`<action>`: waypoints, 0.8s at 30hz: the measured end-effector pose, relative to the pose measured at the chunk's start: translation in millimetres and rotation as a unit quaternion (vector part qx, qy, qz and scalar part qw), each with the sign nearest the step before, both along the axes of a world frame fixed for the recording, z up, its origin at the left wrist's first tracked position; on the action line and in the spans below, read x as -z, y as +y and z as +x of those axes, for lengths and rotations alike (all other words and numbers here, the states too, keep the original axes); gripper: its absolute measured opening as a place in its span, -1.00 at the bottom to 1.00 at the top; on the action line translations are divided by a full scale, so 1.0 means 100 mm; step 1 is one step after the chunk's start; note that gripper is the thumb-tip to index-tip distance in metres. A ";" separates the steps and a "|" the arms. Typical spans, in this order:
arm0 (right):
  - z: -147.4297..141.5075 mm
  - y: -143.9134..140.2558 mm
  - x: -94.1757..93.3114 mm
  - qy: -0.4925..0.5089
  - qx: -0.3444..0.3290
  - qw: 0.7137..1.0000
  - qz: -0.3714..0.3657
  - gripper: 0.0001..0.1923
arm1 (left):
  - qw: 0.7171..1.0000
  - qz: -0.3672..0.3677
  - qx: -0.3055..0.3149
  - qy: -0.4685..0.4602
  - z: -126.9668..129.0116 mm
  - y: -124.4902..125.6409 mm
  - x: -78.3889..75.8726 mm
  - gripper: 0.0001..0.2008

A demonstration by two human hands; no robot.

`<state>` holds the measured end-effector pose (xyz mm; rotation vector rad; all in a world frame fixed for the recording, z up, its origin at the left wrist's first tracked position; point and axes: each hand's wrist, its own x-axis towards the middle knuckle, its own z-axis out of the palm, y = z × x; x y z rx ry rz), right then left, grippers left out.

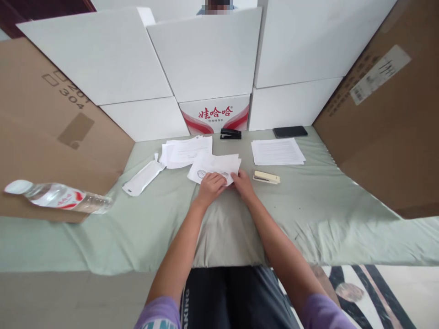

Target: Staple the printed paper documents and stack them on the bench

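Note:
Several sheets of paper [216,163] with round stamp marks lie in front of me, their near edge between my hands. My left hand [212,185] rests on the sheets with its fingers curled over the near edge. My right hand [242,181] pinches their near right corner, thumb on top. A cream stapler [266,177] lies just right of my right hand. Behind the sheets, a black stapler [231,134] stands by the boxes. One paper stack [190,151] lies to the back left, partly under the held sheets; another paper stack [277,151] lies to the right.
A white packet [144,178] and a water bottle [61,197] are on the left. At the back right lies a black phone [290,131]. White boxes [209,59] wall off the back, with cardboard panels [41,137] at both sides. Green cloth [154,228] covers the table.

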<state>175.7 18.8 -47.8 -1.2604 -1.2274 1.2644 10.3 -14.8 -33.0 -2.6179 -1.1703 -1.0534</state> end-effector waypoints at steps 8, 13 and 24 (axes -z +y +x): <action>0.20 0.01 -0.23 -0.050 0.035 0.985 0.162 -0.56 | 0.903 -0.017 -0.247 -0.350 -0.34 0.19 0.07 -0.54; 0.28 0.01 -0.31 0.025 0.042 0.986 0.158 -0.63 | 0.797 -0.189 -0.166 -0.550 -0.53 0.34 0.21 -0.53; 0.33 -0.02 -0.38 0.040 0.110 0.979 0.167 -0.77 | 0.784 -0.129 -0.143 -0.590 -0.55 0.34 0.17 -0.43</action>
